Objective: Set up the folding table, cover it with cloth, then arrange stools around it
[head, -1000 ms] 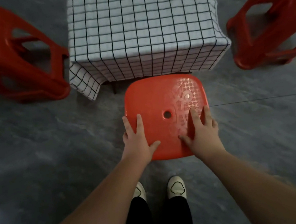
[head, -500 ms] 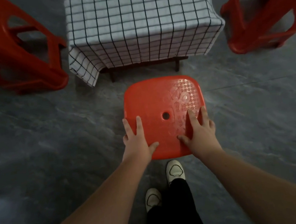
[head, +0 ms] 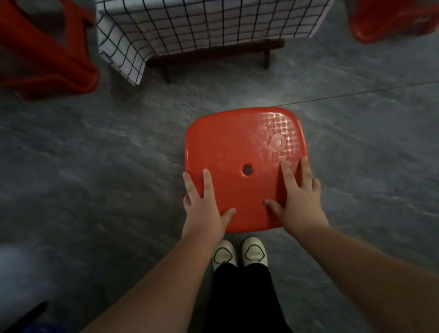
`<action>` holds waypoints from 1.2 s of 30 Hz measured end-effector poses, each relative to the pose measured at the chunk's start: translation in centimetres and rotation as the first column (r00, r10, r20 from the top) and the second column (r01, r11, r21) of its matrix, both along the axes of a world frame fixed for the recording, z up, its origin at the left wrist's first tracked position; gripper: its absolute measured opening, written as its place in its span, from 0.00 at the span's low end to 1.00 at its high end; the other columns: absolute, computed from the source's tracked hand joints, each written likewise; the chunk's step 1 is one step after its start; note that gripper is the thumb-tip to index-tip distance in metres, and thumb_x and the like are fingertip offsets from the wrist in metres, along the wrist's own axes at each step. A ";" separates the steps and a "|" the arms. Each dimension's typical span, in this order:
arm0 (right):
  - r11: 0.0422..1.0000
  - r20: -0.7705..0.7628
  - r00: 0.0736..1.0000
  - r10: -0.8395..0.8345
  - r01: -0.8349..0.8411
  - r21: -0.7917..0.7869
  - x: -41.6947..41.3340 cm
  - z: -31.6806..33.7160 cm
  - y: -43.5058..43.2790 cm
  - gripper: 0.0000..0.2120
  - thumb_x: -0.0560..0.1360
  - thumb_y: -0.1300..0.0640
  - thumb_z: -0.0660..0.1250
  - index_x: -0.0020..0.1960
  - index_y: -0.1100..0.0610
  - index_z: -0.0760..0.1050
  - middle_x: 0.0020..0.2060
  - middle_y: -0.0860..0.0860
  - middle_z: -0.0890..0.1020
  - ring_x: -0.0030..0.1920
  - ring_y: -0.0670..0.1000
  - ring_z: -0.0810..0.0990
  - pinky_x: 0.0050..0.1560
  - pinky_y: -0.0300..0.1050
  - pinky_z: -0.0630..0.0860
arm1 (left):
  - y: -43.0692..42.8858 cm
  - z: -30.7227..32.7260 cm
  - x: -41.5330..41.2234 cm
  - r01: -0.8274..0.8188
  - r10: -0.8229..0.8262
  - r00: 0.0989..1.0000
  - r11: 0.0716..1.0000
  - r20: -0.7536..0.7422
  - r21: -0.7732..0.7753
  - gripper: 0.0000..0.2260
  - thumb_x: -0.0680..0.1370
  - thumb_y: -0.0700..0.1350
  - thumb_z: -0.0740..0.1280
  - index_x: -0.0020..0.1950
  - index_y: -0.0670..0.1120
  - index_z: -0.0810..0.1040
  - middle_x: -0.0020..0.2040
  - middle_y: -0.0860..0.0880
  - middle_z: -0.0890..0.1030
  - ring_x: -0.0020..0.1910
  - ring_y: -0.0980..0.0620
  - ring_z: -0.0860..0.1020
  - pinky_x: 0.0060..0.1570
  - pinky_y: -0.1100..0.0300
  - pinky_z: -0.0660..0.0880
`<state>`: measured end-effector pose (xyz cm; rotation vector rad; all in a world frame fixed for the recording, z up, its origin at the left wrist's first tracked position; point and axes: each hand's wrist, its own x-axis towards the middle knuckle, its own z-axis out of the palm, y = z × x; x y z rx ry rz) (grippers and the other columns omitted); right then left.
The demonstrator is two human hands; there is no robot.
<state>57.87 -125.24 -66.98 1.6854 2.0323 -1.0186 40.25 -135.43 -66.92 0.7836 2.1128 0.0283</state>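
Red stool [head: 238, 147]: in front of the table's [head: 214, 52] near edge, well apart from it, with bare floor [head: 99, 154] between.
Checked cloth [head: 219, 7]: drapes over the table's edges.
Left hand [head: 207, 207]: grips the seat's left edge.
Right hand [head: 297, 195]: grips the seat's right edge.
Side stools: one left [head: 38, 50] of the table, one right [head: 392, 3].

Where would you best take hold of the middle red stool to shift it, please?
Take the middle red stool by the side edges of its seat, near the corners closest to you, coming from above. The seat faces up, flat, legs hidden beneath, so its rim is what offers itself. The left hand and right hand hold it there, thumbs on top.
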 end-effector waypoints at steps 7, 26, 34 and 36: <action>0.999 0.000 0.999 -0.039 0.039 -0.018 1.3 0.4 -3.3 0.46 0.75 0.46 0.72 0.81 0.40 0.44 0.79 0.44 0.34 0.78 0.63 0.45 0.71 0.69 0.63 | -3.4 -0.2 1.5 0.001 -0.001 1.000 1.000 0.007 0.015 0.50 0.76 0.57 0.72 0.79 0.60 0.33 0.78 0.50 0.26 0.80 0.38 0.48 0.70 0.40 0.66; 0.995 0.080 0.997 0.007 0.001 -0.099 3.3 0.6 -7.5 0.45 0.78 0.50 0.70 0.80 0.39 0.40 0.78 0.44 0.30 0.79 0.65 0.40 0.72 0.68 0.60 | -8.2 0.1 4.1 0.004 -0.004 1.000 1.000 0.000 -0.028 0.48 0.77 0.56 0.70 0.79 0.61 0.33 0.78 0.49 0.27 0.79 0.40 0.50 0.69 0.39 0.68; 0.935 0.200 0.936 0.288 -0.230 -0.271 1.7 7.6 -2.9 0.34 0.77 0.52 0.61 0.81 0.47 0.52 0.81 0.51 0.52 0.78 0.63 0.55 0.73 0.65 0.64 | -6.4 5.5 -0.6 0.177 -0.168 0.984 0.967 0.067 -0.180 0.33 0.80 0.52 0.60 0.82 0.57 0.49 0.83 0.48 0.48 0.79 0.41 0.54 0.73 0.40 0.62; 0.934 0.202 0.921 0.333 -0.292 -0.207 1.1 10.9 -2.8 0.33 0.77 0.51 0.62 0.80 0.49 0.55 0.80 0.51 0.56 0.78 0.60 0.56 0.70 0.66 0.67 | -6.8 7.9 -1.7 0.213 -0.210 0.977 0.968 0.038 -0.132 0.33 0.78 0.53 0.59 0.82 0.55 0.50 0.82 0.45 0.54 0.79 0.41 0.56 0.74 0.40 0.62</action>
